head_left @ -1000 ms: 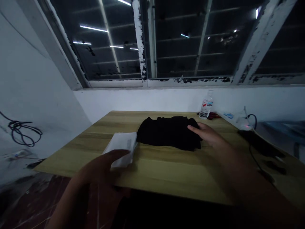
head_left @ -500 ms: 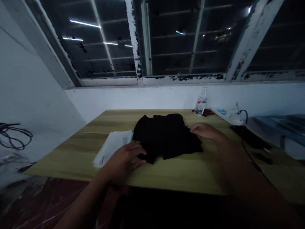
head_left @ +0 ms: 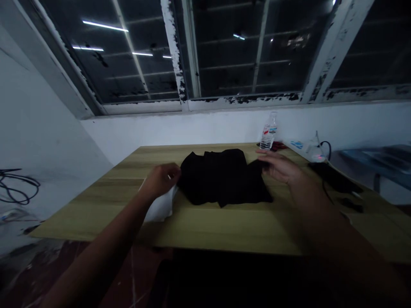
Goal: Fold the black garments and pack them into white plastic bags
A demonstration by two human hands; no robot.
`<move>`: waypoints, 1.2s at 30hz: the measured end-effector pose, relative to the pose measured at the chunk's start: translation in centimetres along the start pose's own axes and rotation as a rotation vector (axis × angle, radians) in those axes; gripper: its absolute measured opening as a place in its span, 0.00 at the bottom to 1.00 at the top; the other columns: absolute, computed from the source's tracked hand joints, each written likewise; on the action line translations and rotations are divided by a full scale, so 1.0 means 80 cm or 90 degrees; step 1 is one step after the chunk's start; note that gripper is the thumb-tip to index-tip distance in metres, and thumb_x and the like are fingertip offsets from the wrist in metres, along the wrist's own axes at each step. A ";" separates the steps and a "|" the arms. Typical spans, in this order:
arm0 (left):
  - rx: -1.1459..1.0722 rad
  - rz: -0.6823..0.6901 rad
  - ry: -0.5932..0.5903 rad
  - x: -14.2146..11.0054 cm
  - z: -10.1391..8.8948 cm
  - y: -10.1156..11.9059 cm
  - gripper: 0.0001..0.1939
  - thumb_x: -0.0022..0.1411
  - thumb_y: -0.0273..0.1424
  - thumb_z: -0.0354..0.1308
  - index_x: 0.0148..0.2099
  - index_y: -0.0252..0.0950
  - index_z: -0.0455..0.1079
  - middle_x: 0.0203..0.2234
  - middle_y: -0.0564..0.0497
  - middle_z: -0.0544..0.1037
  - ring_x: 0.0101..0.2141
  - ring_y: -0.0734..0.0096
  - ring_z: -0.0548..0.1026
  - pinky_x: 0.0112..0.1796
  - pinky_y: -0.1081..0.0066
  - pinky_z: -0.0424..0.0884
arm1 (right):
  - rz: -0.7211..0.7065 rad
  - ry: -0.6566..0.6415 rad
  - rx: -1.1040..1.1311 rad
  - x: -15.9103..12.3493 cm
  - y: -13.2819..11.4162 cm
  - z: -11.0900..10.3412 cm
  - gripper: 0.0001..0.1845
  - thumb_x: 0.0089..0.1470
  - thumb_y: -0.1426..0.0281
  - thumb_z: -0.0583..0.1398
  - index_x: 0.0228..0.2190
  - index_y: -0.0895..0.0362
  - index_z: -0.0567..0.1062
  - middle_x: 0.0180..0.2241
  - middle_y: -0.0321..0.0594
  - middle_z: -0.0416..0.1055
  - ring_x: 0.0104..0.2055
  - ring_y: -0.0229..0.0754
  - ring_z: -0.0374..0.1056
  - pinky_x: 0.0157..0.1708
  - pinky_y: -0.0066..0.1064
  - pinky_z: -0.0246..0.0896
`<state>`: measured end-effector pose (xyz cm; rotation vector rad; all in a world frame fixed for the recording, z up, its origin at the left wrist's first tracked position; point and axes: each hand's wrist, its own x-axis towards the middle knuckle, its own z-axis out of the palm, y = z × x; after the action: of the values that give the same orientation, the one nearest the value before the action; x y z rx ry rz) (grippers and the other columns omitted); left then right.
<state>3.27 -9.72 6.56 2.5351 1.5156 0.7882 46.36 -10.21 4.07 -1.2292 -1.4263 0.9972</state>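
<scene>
Lead: Starting large, what is filling the background?

Inspector: A dark window point(head_left: 231, 51) is spanning the top, its pale frame peeling in ragged flakes, its glass showing thin bright strips. A smooth whitish wall point(head_left: 208, 128) is running below it.

Lead: What is the work resting on?

Inspector: A flat table point(head_left: 96, 205) is standing by that wall, displaying a yellowish, banded wood grain.

Lead: And the main item?

Inspector: A black cloth point(head_left: 221, 179) is lying on the middle of the table, looking soft and matt, its outline running unevenly. Its right corner is rising in a fold.

Lead: How are the hands gripping?

Inspector: The right hand point(head_left: 279, 167) is pinching that corner between thumb and fingers. The left hand point(head_left: 159, 182) is pinching the cloth's left edge, thumb and forefinger curling into a ring.

Lead: Anything smaller?

Inspector: White paper point(head_left: 160, 207) is lying just beside the cloth, the left hand partly covering it. A clear, ridged bottle point(head_left: 268, 134) is standing near the far edge.
</scene>
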 end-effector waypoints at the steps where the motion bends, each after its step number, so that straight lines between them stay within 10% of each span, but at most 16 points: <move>1: 0.025 -0.048 0.077 0.009 0.000 -0.004 0.08 0.64 0.34 0.57 0.42 0.37 0.74 0.31 0.50 0.80 0.29 0.67 0.76 0.32 0.70 0.68 | -0.011 0.018 0.057 0.001 -0.003 0.004 0.24 0.51 0.61 0.65 0.51 0.50 0.71 0.38 0.40 0.79 0.36 0.45 0.78 0.34 0.37 0.75; 5: 0.052 -0.036 0.177 0.021 0.012 -0.009 0.13 0.67 0.38 0.56 0.47 0.36 0.72 0.33 0.48 0.79 0.31 0.65 0.76 0.35 0.68 0.70 | -0.047 -0.036 -0.073 -0.003 -0.007 0.014 0.22 0.52 0.58 0.65 0.48 0.49 0.71 0.47 0.43 0.77 0.50 0.48 0.75 0.49 0.43 0.72; 9: 0.035 0.271 -0.135 -0.003 0.028 -0.009 0.19 0.63 0.43 0.64 0.52 0.40 0.74 0.47 0.45 0.79 0.46 0.60 0.77 0.47 0.65 0.72 | -0.058 -0.312 -0.444 -0.016 -0.003 0.025 0.22 0.47 0.52 0.69 0.38 0.53 0.75 0.38 0.40 0.77 0.40 0.47 0.73 0.41 0.38 0.69; 13: 0.101 0.313 -0.272 -0.017 0.036 -0.011 0.10 0.64 0.35 0.65 0.47 0.41 0.77 0.49 0.46 0.78 0.50 0.58 0.75 0.51 0.63 0.69 | -0.079 -0.359 -0.639 -0.022 -0.001 0.044 0.15 0.43 0.63 0.72 0.33 0.53 0.77 0.37 0.39 0.75 0.37 0.45 0.70 0.33 0.32 0.62; 16: 0.112 0.258 -0.243 -0.015 0.033 -0.007 0.05 0.67 0.30 0.58 0.39 0.38 0.75 0.37 0.47 0.80 0.42 0.61 0.76 0.45 0.64 0.69 | -0.189 -0.345 -0.636 -0.022 -0.007 0.049 0.01 0.51 0.69 0.64 0.29 0.53 0.78 0.36 0.39 0.75 0.35 0.43 0.70 0.33 0.32 0.59; 22: -0.021 0.159 0.007 -0.009 -0.003 0.006 0.08 0.72 0.36 0.52 0.43 0.38 0.69 0.35 0.50 0.79 0.34 0.67 0.76 0.36 0.69 0.70 | -0.290 -0.101 -0.522 -0.027 -0.037 0.030 0.10 0.59 0.69 0.56 0.40 0.53 0.75 0.35 0.40 0.76 0.36 0.46 0.71 0.38 0.36 0.62; 27: -0.067 0.155 0.129 -0.010 -0.064 0.025 0.09 0.71 0.37 0.52 0.41 0.39 0.68 0.27 0.53 0.75 0.25 0.71 0.72 0.29 0.71 0.67 | -0.284 -0.087 -0.376 -0.050 -0.071 0.031 0.09 0.64 0.64 0.52 0.39 0.51 0.71 0.36 0.38 0.74 0.38 0.45 0.71 0.39 0.36 0.65; 33: -0.009 0.133 0.109 -0.014 -0.105 0.028 0.13 0.71 0.40 0.51 0.39 0.40 0.71 0.26 0.51 0.76 0.25 0.69 0.72 0.29 0.69 0.68 | -0.267 -0.240 -0.442 -0.083 -0.103 0.038 0.40 0.41 0.55 0.74 0.54 0.48 0.69 0.50 0.43 0.76 0.47 0.53 0.74 0.43 0.38 0.69; 36: -0.038 0.121 0.012 -0.009 -0.094 0.010 0.17 0.73 0.42 0.49 0.40 0.38 0.74 0.29 0.49 0.80 0.28 0.68 0.75 0.31 0.70 0.70 | -0.228 -0.231 -0.561 -0.082 -0.098 0.042 0.31 0.50 0.63 0.68 0.55 0.47 0.70 0.49 0.42 0.78 0.44 0.52 0.76 0.41 0.38 0.68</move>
<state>0.13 -12.15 13.06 2.6621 1.2486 0.8688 41.70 -17.84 10.00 -1.3388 -2.4175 0.3269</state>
